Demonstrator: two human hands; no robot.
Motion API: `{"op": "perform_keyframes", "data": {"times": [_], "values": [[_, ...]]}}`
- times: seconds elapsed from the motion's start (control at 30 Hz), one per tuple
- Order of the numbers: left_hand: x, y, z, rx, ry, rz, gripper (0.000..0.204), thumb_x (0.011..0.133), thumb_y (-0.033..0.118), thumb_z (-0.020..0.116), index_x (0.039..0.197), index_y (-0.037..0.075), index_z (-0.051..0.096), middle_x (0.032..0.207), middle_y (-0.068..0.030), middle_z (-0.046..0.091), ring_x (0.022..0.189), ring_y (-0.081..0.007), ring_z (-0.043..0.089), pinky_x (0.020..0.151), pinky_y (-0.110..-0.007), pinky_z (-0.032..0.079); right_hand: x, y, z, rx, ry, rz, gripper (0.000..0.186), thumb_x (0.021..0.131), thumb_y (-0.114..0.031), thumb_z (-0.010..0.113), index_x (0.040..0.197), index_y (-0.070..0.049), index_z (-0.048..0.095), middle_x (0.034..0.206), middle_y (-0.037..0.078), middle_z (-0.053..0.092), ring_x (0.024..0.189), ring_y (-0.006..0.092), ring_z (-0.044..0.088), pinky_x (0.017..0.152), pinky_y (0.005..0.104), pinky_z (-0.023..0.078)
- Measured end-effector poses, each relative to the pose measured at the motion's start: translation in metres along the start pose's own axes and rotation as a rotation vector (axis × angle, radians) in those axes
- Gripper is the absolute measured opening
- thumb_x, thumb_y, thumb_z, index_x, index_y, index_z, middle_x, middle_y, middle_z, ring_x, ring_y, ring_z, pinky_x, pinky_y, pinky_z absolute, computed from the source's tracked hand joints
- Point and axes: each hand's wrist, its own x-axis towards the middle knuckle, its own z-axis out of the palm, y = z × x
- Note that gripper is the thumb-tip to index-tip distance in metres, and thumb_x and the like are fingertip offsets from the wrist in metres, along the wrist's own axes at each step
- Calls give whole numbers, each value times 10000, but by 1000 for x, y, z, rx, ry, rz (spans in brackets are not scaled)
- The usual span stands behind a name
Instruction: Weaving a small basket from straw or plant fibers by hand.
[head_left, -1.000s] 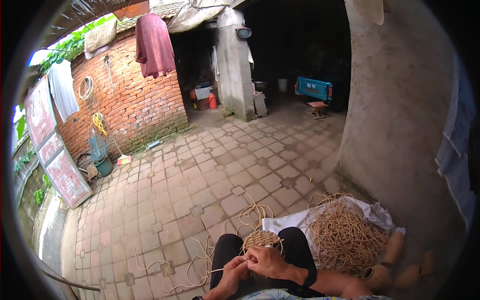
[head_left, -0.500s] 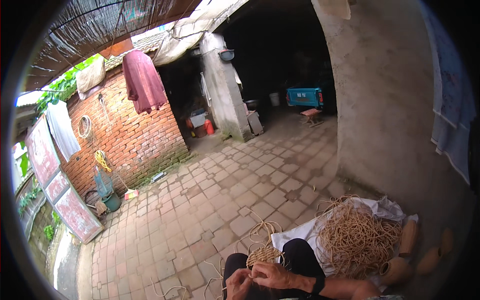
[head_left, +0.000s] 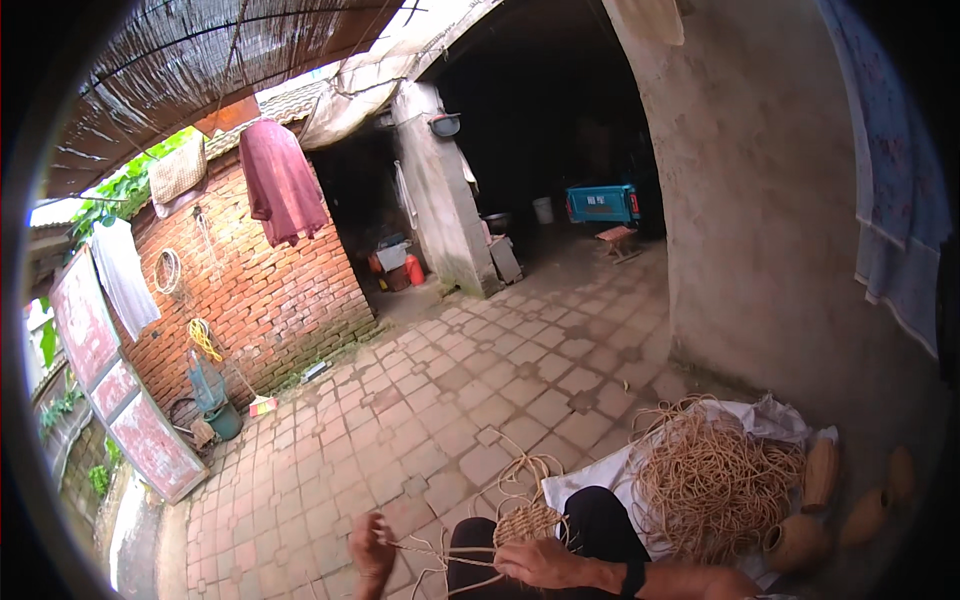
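Observation:
A small piece of tan woven cord [head_left: 527, 524] rests against my dark-trousered knees. At its near edge my right hand [head_left: 540, 563] is closed on the weaving, with a dark band on that wrist. Out to the left, my left hand [head_left: 372, 546] is raised with its fingers pinched on a strand of cord [head_left: 425, 551], which stretches across to the right hand. Other loose strands trail from the piece over my left knee and onto the paving. The fingertips of the right hand are partly hidden.
A big tangled heap of cord [head_left: 715, 480] lies on a white sheet [head_left: 590, 472] at my right. Beyond it stand several tan vase-shaped objects [head_left: 795, 541] by the plastered wall [head_left: 760, 200]. Paving bricks [head_left: 430, 420] spread ahead, towards a blue vehicle tailgate [head_left: 603, 204] and a small stool [head_left: 618, 242].
My left hand has moved away from the right hand, out to the left, drawing a strand of cord taut between them. The right hand has stayed at the weaving.

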Motion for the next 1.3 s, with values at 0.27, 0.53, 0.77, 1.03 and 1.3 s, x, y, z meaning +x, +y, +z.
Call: {"op": "perform_keyframes", "data": {"times": [0.27, 0.53, 0.77, 1.03, 1.3], "values": [[-61, -298, -266, 273, 500, -706, 268, 753, 156, 697, 947, 31, 560, 784, -169, 620, 711, -298, 605, 670, -436, 463, 1, -9, -7, 117, -29, -21, 119, 919, -218, 611, 957, -106, 596, 848, 44, 653, 790, 290, 671, 652, 405, 516], [-65, -213, -119, 48, -844, -301, 843, 507, 386, 924, 1259, 154, 622, 1073, -131, 642, 1108, -314, 581, 984, -411, 463, 1, -4, -10, 136, -98, -33, 124, 896, -240, 643, 928, -122, 619, 878, 34, 643, 822, 257, 656, 685, 371, 501], [-21, 113, 1, -596, -891, -25, 384, 915, 230, 671, 1235, 44, 567, 1072, -140, 688, 1024, -223, 654, 870, -339, 511, 2, -5, -14, 119, -124, -88, 119, 896, -237, 635, 953, -132, 630, 894, 34, 636, 848, 266, 654, 714, 375, 504], [-37, 129, -11, -447, -948, -241, 286, 922, 296, 655, 1093, 66, 646, 812, -108, 686, 752, -198, 656, 656, -328, 500, -5, -10, -14, 145, -115, -45, 134, 898, -255, 628, 958, -135, 636, 919, 41, 635, 865, 271, 654, 740, 383, 503], [-113, -144, -100, -857, -792, -905, 233, 909, 125, 635, 1134, 65, 626, 783, 32, 615, 572, -39, 516, 459, -190, 363, -6, -10, -20, 267, -98, 71, 128, 904, -215, 616, 949, -96, 617, 878, 98, 630, 852, 311, 645, 724, 385, 500]]}}
